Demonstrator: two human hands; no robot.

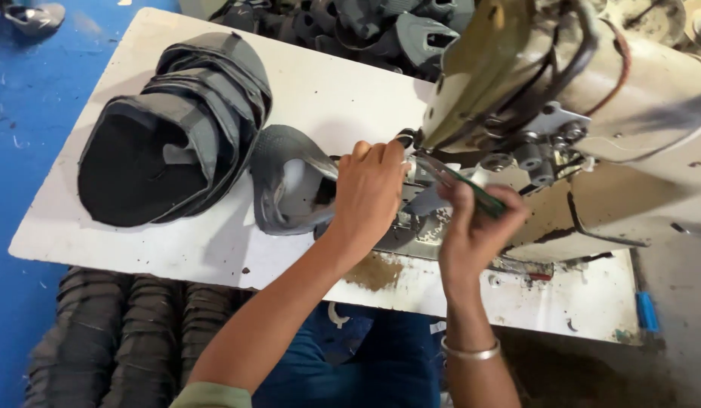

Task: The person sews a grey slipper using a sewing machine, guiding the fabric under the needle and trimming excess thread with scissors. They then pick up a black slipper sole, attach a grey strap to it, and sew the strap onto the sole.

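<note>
Near the middle of the frame, the left hand point(368, 193) is pressing down on a grey shoe upper point(290, 181), its fingers curled over the piece's right edge where it is meeting the needle area of the sewing machine point(577, 98). Just right of it, the right hand point(475, 227) is pinching a slim green-handled tool point(471, 189), thumb and fingers closed tight around it, with the tool's metal tip pointing up and left toward the left hand's fingertips. A metal bangle point(471, 351) is sitting on the right wrist, toward the bottom of the frame. The upper is lying on the white table point(176, 253), its left part curving open and its right part tucked under the left hand beside the machine's metal plate point(411, 238). The machine, cream-coloured and grimy, is filling the upper right of the frame, with dark cables looping over its head. In the upper left, a stack of grey uppers point(176, 128) with dark lining is resting on the table, well apart from the hands and just left of the piece being held. More dark grey pieces point(365, 26) are piling up along the top edge, behind the table. At the lower left, below the table's edge, rows of dark bundles point(131, 332) are standing on the blue floor point(25, 91).
</note>
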